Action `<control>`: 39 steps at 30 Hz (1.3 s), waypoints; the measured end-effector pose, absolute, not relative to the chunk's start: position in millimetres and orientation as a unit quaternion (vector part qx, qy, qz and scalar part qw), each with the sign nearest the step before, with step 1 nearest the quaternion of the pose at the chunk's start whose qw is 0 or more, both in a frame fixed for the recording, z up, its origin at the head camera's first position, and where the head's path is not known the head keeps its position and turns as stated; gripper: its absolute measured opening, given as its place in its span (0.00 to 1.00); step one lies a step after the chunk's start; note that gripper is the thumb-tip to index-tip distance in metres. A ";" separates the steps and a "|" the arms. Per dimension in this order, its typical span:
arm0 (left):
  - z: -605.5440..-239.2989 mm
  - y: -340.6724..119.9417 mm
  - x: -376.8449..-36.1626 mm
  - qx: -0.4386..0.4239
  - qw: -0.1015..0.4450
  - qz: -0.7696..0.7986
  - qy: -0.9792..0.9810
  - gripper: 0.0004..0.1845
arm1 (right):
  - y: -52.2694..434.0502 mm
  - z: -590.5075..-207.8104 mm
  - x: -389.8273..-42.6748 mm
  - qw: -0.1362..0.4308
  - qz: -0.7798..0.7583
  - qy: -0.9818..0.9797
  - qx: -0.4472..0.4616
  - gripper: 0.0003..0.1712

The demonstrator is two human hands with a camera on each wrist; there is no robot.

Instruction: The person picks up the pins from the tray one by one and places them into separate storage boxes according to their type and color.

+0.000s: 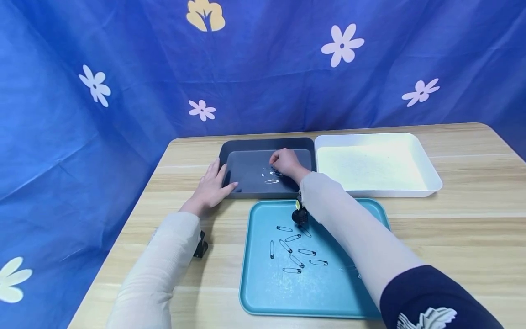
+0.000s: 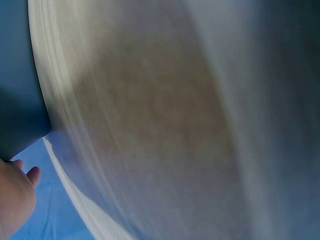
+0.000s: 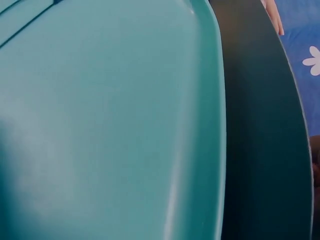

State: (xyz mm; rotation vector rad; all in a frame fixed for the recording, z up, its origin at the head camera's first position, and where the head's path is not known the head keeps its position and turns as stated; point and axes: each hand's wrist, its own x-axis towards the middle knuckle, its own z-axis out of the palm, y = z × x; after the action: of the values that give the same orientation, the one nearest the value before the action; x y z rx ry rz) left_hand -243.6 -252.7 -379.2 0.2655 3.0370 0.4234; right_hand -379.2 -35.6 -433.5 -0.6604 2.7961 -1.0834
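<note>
My right hand [image 1: 286,162] is over the dark grey tray [image 1: 246,176], its fingers bent with the tips close together just above a few silver safety pins [image 1: 271,181]. I cannot tell whether a pin is between those fingertips. Spread fingers of my left hand [image 1: 210,188] rest at the left rim of the same tray, the thumb along its front corner. In the left wrist view part of the left hand [image 2: 17,195] shows beside the tray's corner. Several black safety pins [image 1: 293,238] lie scattered in the teal tray [image 1: 263,292], partly under my right forearm.
A white tray [image 1: 429,183] stands right of the dark one, side by side. All the trays are on a wood-grain table [image 1: 464,237]. Behind the table hangs a blue cloth [image 1: 263,91] with flowers. Faint silver pins [image 1: 348,268] lie near the right sleeve.
</note>
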 end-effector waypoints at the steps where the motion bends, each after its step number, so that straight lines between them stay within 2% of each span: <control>1: -379.0 -252.2 -243.7 0.087 0.030 0.138 0.986 0.41 | -39.8 -460.6 -403.1 0.031 -0.353 0.909 -0.220 0.10; 4: -380.3 -251.7 -244.1 0.089 0.031 0.136 0.986 0.41 | -55.8 -556.1 -486.5 0.015 -0.352 0.909 -0.222 0.10; 6: -381.7 -251.4 -244.2 0.088 0.033 0.135 0.986 0.41 | -62.5 -594.2 -518.8 0.021 -0.349 0.912 -0.214 0.10; 9: -383.5 -251.1 -244.1 0.087 0.035 0.134 0.987 0.42 | -67.3 -625.5 -543.4 0.014 -0.350 0.912 -0.212 0.08; 12: -383.8 -250.7 -244.0 0.085 0.034 0.137 0.986 0.42 | -66.6 -626.6 -544.1 0.003 -0.352 0.911 -0.215 0.06; 15: -383.5 -250.7 -244.1 0.085 0.034 0.137 0.986 0.42 | -62.3 -606.6 -527.9 -0.001 -0.352 0.912 -0.209 0.05; 18: -382.9 -250.7 -244.1 0.083 0.036 0.139 0.986 0.42 | -54.7 -568.1 -496.1 -0.001 -0.361 0.911 -0.200 0.05; 21: -381.9 -250.9 -243.9 0.081 0.039 0.140 0.986 0.42 | -43.7 -510.8 -448.6 0.008 -0.383 0.901 -0.202 0.05; 25: -380.8 -251.9 -244.1 0.079 0.038 0.138 0.986 0.42 | -26.0 -419.1 -372.1 0.059 -0.399 0.894 -0.195 0.08; 28: -380.4 -252.0 -244.8 0.079 0.036 0.138 0.987 0.42 | -14.7 -375.9 -333.2 0.077 -0.395 0.896 -0.190 0.09; 31: -380.5 -251.3 -245.5 0.081 0.036 0.139 0.986 0.42 | -4.0 -361.9 -316.7 0.079 -0.405 0.889 -0.199 0.10; 39: -379.4 -252.1 -245.6 0.080 0.041 0.142 0.986 0.42 | 16.0 -356.9 -298.7 0.112 -0.438 0.871 -0.194 0.11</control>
State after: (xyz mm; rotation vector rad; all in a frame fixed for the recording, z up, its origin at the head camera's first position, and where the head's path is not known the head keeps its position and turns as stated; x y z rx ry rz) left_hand -245.6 -252.1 -379.4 0.2451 3.0182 0.4346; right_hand -298.7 16.0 -356.9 -0.5691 2.5551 -1.2860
